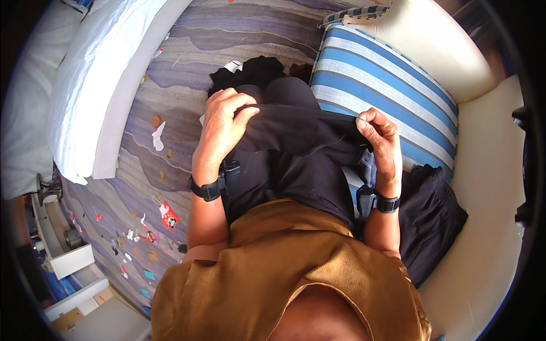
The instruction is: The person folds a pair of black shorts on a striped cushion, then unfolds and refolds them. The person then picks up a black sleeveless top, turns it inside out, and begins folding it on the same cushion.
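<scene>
A thin black cloth garment (294,128) is stretched across my lap between my two hands. My left hand (224,121) pinches its upper edge near the left end, thumb and fingers together. At the other end, my right hand (379,130) grips the same edge between thumb and curled fingers. The edge runs nearly straight, and the rest hangs in loose folds over my dark trousers (307,174). What kind of garment it is, I cannot tell. A black strap with a device sits on each wrist.
I sit on a cream sofa (486,170) with a blue-striped cushion (384,76). Folded black clothing (431,221) lies at my right, and a black cloth heap (256,74) beyond my knees. Scraps and a red packet (169,216) litter the carpet. A bed (98,85) and open drawers (70,260) stand left.
</scene>
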A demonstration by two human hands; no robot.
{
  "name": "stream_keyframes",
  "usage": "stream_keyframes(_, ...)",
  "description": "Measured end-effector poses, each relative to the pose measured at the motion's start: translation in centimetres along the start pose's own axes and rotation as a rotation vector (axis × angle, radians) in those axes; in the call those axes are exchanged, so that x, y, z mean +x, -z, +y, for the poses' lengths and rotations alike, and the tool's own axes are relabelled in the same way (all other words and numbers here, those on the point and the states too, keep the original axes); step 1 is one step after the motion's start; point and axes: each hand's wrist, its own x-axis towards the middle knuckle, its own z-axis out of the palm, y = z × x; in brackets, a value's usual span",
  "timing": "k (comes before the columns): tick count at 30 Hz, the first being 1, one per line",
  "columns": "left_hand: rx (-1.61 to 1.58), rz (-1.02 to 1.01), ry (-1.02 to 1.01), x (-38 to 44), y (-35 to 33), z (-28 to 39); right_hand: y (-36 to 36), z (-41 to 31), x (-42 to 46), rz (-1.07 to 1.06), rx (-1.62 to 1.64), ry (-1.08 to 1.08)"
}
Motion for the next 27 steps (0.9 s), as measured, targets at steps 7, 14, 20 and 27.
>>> stream_keyframes(7,-0.623,0.027,0.374,-0.4,3.9,1.8,0.1,0.1,1.0,0.013,-0.011,0.032)
stream_keyframes(14,-0.636,0.147,0.337,-0.4,4.6,2.2,1.2,0.7,0.8,-0.057,-0.292,0.040)
stream_keyframes(20,-0.574,0.191,0.364,-0.1,3.4,1.6,1.2,0.0,1.0,0.052,-0.193,0.072)
stream_keyframes(27,-0.364,0.244,0.201,0.6,0.8,2.9,0.3,-1.0,2.0,0.062,0.288,0.074)
